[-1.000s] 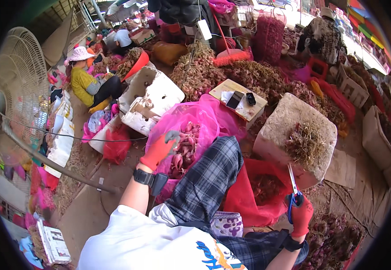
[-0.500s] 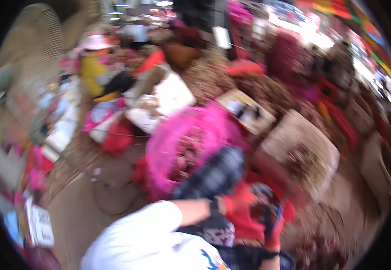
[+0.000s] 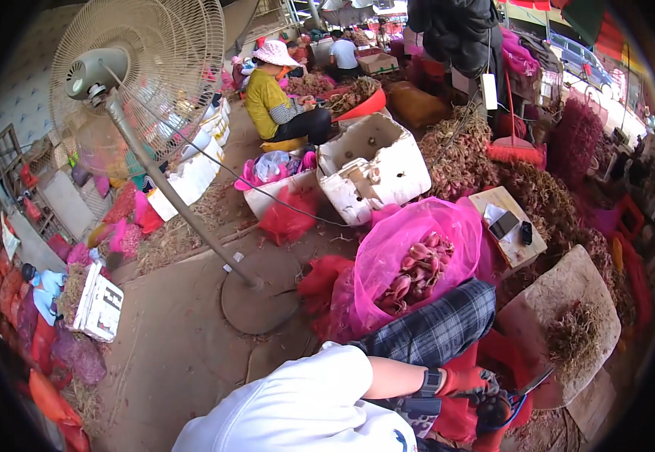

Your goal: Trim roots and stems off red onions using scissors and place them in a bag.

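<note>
No readable text, blue print (image 3: 401,441) on white shirt (image 3: 290,399), cut off

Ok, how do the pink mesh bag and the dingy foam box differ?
The pink mesh bag is thin and see-through; the dingy foam box is stiff-walled and opaque. The bag gapes open around shallots; the box bears dried trimmings on its flat upper face. The bag is vivid pink, the box greyish brown. Both lie beside the plaid trouser leg.

White short-slv T-shirt (image 3: 282,407) worn, lower ctr, w/ blue print (image 3: 402,440) at btm edge; dk plaid trousers (image 3: 436,320) seen lower R. L forearm (image 3: 395,378) banded w/ blk watch-like strap (image 3: 431,382); L hand (image 3: 469,382) & R hand (image 3: 494,413) covered by red gloves (image 3: 455,381) w/ dk fingers (image 3: 487,381).
</note>
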A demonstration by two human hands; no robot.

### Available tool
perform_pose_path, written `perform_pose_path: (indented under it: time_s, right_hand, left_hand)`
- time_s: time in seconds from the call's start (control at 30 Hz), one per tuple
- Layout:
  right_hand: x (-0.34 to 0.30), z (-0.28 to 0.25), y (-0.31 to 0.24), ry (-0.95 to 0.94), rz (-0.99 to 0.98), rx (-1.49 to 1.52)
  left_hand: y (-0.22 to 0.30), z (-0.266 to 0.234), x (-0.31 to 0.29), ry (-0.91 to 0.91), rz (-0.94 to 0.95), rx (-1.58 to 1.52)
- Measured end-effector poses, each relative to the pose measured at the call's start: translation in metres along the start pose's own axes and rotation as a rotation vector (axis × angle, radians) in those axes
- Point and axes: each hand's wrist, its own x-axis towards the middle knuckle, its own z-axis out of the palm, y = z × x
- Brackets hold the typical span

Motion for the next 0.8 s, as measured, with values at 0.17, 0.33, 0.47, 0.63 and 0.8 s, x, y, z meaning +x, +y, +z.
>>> perform_pose_path:
  time_s: [0.17,0.33,0.47,0.63,0.8]
  right_hand:
    - [0.008,-0.009,0.011,-0.154,-0.307,-0.046]
    - [-0.003,-0.006,0.012,0.046,-0.287,-0.263]
    - [-0.026,0.012,-0.026,-0.013,-0.115,-0.241]
    - [-0.021,-0.031,0.012,-0.016,-0.076,-0.174]
    - [0.001,-0.021,0.01,-0.064,-0.115,-0.122]
  left_hand:
    - [-0.028,-0.008,0.002,-0.007,-0.157,-0.271]
    - [-0.057,-0.009,0.01,0.02,-0.075,-0.151]
    - [-0.041,-0.006,-0.006,-0.077,-0.109,-0.227]
    - [-0.021,0.013,-0.011,-0.298,-0.005,-0.403]
    - [0.038,-0.011,-0.019,-0.115,0.248,-0.336]
